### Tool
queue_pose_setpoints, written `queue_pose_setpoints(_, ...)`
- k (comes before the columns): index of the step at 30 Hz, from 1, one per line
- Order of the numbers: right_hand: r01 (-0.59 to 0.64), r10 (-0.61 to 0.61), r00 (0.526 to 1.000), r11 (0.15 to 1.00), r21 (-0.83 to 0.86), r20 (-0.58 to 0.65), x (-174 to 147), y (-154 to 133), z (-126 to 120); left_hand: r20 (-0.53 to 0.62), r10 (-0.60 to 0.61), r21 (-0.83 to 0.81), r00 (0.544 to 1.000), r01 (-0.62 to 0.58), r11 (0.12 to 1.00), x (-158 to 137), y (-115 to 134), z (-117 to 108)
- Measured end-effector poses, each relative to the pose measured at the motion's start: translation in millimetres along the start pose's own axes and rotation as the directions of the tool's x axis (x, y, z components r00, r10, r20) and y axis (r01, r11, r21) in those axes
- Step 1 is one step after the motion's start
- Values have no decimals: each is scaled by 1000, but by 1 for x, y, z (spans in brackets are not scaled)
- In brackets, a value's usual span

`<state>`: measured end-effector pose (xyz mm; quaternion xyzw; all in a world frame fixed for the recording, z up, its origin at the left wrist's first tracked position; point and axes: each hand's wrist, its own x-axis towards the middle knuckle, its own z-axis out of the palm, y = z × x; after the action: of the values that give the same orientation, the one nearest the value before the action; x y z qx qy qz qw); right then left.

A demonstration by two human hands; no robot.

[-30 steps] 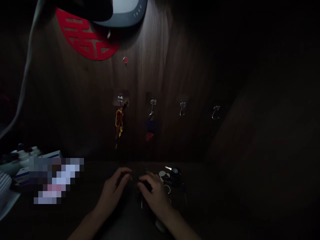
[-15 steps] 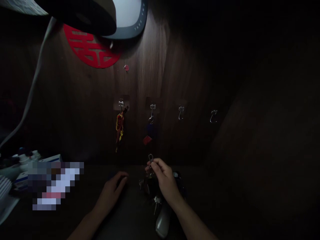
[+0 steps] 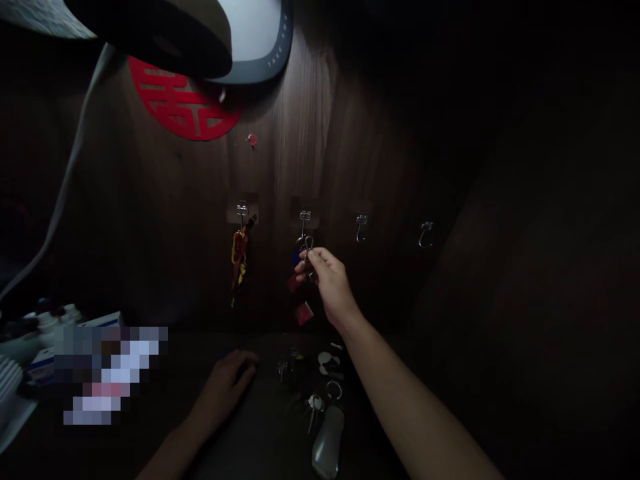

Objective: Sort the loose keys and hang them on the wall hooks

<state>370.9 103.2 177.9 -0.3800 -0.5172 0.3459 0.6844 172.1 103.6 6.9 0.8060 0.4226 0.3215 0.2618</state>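
Observation:
My right hand (image 3: 331, 283) pinches a keychain by its metal clasp (image 3: 309, 244), held up in front of the second wall hook (image 3: 305, 217). A red tag (image 3: 304, 313) dangles below my fingers, seemingly part of it. Behind them, a ring with a blue piece (image 3: 297, 257) hangs on that hook, partly hidden. My left hand (image 3: 233, 371) rests on the dark tabletop, thumb apart from the fingers, holding nothing. Between the forearms lie keys (image 3: 314, 405), a metal ring (image 3: 334, 391) and a grey oval fob (image 3: 328, 443).
A red and yellow braided cord (image 3: 240, 257) hangs on the left hook. Two bare hooks, a third (image 3: 361, 227) and a fourth (image 3: 426, 234), are farther right. Caps (image 3: 253, 40) and a red round cutout (image 3: 200, 120) are above. Bottles (image 3: 49, 327) and boxes stand at left.
My right hand has risen from the tabletop to the second hook, carrying the keychain. The keys and fob beneath it are now uncovered. My left hand stays where it was.

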Motion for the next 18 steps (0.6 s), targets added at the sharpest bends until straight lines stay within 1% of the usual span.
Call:
queue_pose_setpoints(4, -27, 27, 1000, 1000, 8, -2, 13, 0, 4, -10, 9, -1, 1000, -9, 1000, -1, 0, 0)
queue_pose_setpoints(8, -85, 85, 996, 996, 31, -14, 18, 7, 6, -10, 18, 5, 1000, -18, 1000, -1, -1, 1)
queue_pose_setpoints(14, -127, 128, 992, 991, 29, -19, 16, 19, 4, -12, 19, 5, 1000, -18, 1000, 0, 0, 0)
queue_pose_setpoints(18, -150, 151, 988, 988, 25, -29, 8, 29, 0, -5, 34, 3, 999, -34, 999, -1, 0, -1)
